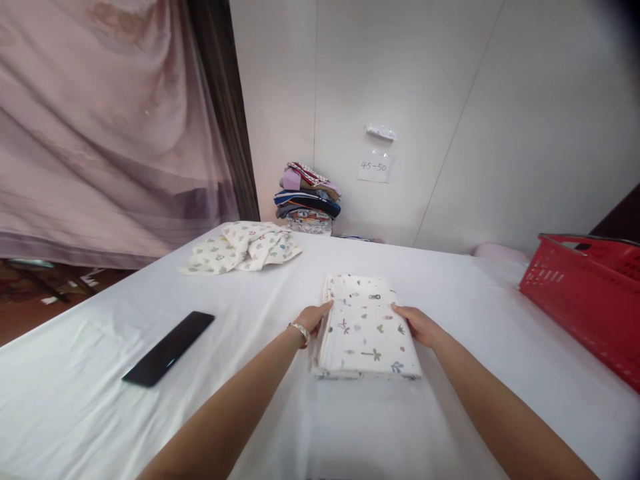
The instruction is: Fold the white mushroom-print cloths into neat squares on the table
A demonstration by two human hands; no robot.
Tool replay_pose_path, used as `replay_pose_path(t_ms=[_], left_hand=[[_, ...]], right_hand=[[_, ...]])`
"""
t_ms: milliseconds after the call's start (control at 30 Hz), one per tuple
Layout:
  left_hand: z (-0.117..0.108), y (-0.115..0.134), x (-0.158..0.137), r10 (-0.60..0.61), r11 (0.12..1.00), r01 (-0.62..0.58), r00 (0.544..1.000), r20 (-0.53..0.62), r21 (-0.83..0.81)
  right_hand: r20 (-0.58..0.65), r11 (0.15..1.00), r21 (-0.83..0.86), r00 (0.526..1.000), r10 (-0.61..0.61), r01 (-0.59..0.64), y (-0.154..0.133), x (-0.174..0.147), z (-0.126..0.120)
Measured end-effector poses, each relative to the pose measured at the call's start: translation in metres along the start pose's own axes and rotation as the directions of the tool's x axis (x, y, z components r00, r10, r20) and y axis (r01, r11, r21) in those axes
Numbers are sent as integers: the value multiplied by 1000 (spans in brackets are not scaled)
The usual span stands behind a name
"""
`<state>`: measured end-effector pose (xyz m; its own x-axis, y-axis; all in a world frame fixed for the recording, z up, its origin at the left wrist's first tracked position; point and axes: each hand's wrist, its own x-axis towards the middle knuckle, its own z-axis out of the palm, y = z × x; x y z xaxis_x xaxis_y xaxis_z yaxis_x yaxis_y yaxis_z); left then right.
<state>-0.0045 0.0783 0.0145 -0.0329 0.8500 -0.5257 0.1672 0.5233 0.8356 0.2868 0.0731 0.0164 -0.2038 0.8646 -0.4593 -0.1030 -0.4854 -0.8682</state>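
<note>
Centrally in the head view, a folded white cloth with small plant prints (367,333) lies on a white-sheeted table (250,300), held at opposite side edges by the left hand (313,319) and right hand (419,325), thumbs uppermost, other fingers mostly hidden; a flat black rectangular slab (170,350), a crumpled white patterned cloth (237,250) and a red plastic basket (583,287) sit apart.

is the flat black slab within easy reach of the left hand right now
Probably yes: only white sheet shows between the left hand and the flat black slab, though that hand would likely have to let go of the folded cloth first.
</note>
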Motion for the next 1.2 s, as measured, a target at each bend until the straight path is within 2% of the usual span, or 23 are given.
replay_pose_path(t_ms=[100, 167, 400, 500, 567, 700, 800, 1000, 1200], left_hand=[[-2, 5, 4, 40, 988, -34, 999, -34, 151], [-2, 8, 6, 49, 981, -40, 998, -42, 187], [3, 8, 16, 16, 997, -18, 1000, -22, -74], [6, 9, 16, 27, 993, -29, 999, -19, -118], [7, 11, 12, 32, 985, -26, 999, 29, -170], [6, 13, 3, 19, 936, 67, 971, 239, -346], [5, 11, 2, 11, 927, 107, 950, 312, -360], [11, 1, 16, 51, 938, -15, 994, 95, -347], [19, 2, 16, 61, 951, -52, 998, 19, -306]], right_hand=[[-1, 998, 58, 1000, -8, 8, 0, 5, 1], [9, 996, 91, 1000, -9, 8, 1, 7, 2], [109, 989, 147, 994, -25, 9, -4, 9, 9], [142, 986, 165, 989, -31, 7, -3, 9, 11], [121, 987, 159, 991, -48, 29, -2, 9, 12], [71, 988, 140, 994, -80, 69, 1, 4, 12], [54, 986, 152, 996, -77, 69, 1, -1, 10], [14, 986, 140, 996, -92, 89, 6, -5, 7], [-52, 988, 111, 994, -98, 103, 11, -13, 4]])
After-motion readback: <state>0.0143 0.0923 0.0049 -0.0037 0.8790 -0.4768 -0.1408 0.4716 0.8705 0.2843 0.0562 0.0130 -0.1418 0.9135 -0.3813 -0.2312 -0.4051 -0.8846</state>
